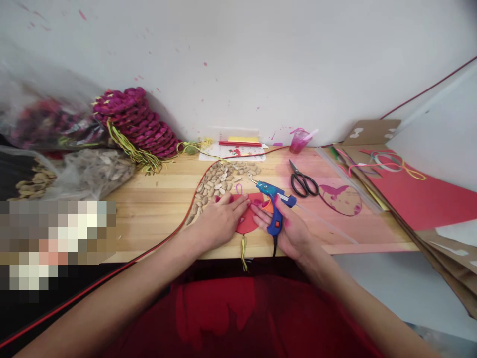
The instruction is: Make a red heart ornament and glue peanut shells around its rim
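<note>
My right hand [294,229] holds a blue hot glue gun [275,219] with an orange trigger, its metal nozzle pointing up and left. Some of its fingers reach past the handle to the edge of a red rounded paper piece [244,223]. My left hand [222,221] lies on that red piece, fingers stretched out over its left and upper part, partly hiding it. A small purple loop [239,189] shows above the piece, and a yellow-green tassel [244,251] hangs from its bottom over the table edge. Peanuts in shells [212,184] are spread just beyond my left hand.
Black-handled scissors [303,184] and a heart-shaped cardboard piece [341,199] lie to the right. Farther right are red sheets [428,191] and cardboard. A cup of pink liquid [298,143] stands by the wall. A magenta bundle [139,124] and plastic bags [93,174] are left. A red-black cord [190,204] crosses the table.
</note>
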Tool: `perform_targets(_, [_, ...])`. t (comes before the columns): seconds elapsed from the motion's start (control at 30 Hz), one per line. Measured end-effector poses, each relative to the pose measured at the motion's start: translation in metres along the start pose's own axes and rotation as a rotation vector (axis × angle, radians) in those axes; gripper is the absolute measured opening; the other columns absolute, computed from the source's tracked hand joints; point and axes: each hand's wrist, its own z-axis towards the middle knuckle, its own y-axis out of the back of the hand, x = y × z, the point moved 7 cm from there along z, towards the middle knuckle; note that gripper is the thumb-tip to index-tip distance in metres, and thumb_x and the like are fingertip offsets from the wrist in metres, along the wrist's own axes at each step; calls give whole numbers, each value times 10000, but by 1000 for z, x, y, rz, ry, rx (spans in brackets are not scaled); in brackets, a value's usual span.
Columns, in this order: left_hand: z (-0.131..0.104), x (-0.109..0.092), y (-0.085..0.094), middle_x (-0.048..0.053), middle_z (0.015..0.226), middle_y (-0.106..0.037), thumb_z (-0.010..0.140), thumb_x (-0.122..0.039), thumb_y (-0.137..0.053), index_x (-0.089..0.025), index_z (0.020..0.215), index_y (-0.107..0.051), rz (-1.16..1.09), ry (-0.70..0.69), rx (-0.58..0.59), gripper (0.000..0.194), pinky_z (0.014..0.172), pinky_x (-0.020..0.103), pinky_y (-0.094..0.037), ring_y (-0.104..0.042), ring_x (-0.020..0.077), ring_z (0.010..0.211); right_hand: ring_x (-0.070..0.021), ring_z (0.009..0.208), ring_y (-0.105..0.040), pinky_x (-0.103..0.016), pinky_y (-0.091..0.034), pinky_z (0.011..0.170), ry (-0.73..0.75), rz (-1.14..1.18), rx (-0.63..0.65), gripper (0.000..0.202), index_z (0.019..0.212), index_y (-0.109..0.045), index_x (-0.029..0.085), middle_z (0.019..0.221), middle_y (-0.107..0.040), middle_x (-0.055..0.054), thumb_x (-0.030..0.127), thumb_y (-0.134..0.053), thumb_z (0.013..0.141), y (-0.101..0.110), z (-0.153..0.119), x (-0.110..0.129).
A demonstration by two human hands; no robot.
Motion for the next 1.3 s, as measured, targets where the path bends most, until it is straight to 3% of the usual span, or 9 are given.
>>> perform_targets(0.2, [-11, -1, 0, 39, 1565, -428, 980, -190, -369, -188, 1505, -426, -14, -84, 30, 529, 946, 481, -471, -468, 319, 1187, -245, 1136, -702, -504, -521, 1029, -15, 8, -1, 216, 1151, -645, 229, 1277, -708, -85, 303, -507, 1003, 1, 2, -2])
perform_targets(0.47, [-22, -10, 6, 49, 1527, -480, 1005, -203, -388, -214, 1484, -457, -83, -200, 16, 484, 1073, 437, -404, -548, 252, 1201, -241, 1122, -709, -482, -529, 1028, -24, 10, 3, 220, 1164, -638, 237, 1233, -718, -93, 298, -508, 998, -2, -1, 1])
perform_targets(0.6, [-31, -6, 1, 41, 1521, -489, 1010, -205, -386, -239, 1494, -435, -145, -210, -10, 488, 1115, 409, -382, -502, 231, 1314, -259, 1146, -695, -502, -521, 1033, -22, -4, 10, 217, 1149, -650, 227, 1232, -717, -108, 304, -529, 985, -2, -2, 1])
perform_targets(0.7, [-41, 8, 8, 47, 1457, -564, 989, -143, -393, -216, 1453, -488, -219, -124, -120, 479, 1141, 381, -380, -480, 196, 1346, -257, 1142, -698, -501, -513, 1042, -20, -11, -7, 205, 1108, -666, 221, 1164, -746, -101, 306, -522, 988, 0, -1, 1])
perform_targets(0.8, [-53, 40, 20, 96, 1374, -625, 966, -131, -420, -155, 1405, -530, -175, 151, -262, 453, 1105, 399, -427, -524, 236, 1278, -246, 1128, -706, -503, -509, 1043, -22, -28, -11, 202, 1091, -669, 237, 1064, -777, -72, 305, -503, 997, -1, -2, 1])
perform_targets(0.9, [-59, 71, 18, 157, 1238, -681, 917, -91, -429, -74, 1360, -546, -58, 401, -226, 459, 993, 414, -492, -606, 287, 1105, -247, 1110, -715, -500, -505, 1045, -16, -38, -2, 210, 1101, -667, 234, 1023, -785, -73, 314, -501, 1000, -2, -3, 2])
perform_targets(1.07, [-51, 97, 12, 150, 1238, -663, 857, -18, -397, -113, 1371, -535, -22, 465, -200, 540, 956, 353, -483, -635, 254, 1046, -244, 1108, -716, -494, -500, 1049, -14, -29, 4, 242, 1182, -646, 241, 1042, -782, -78, 318, -504, 1002, -2, -4, 3])
perform_targets(1.3, [-36, 116, 16, 173, 1108, -711, 880, -52, -399, -96, 1346, -567, -2, 540, -168, 497, 888, 361, -493, -669, 265, 947, -232, 1051, -739, -476, -507, 1044, -24, -39, 6, 196, 1107, -655, 237, 1072, -781, -69, 315, -510, 1000, -1, -3, 2])
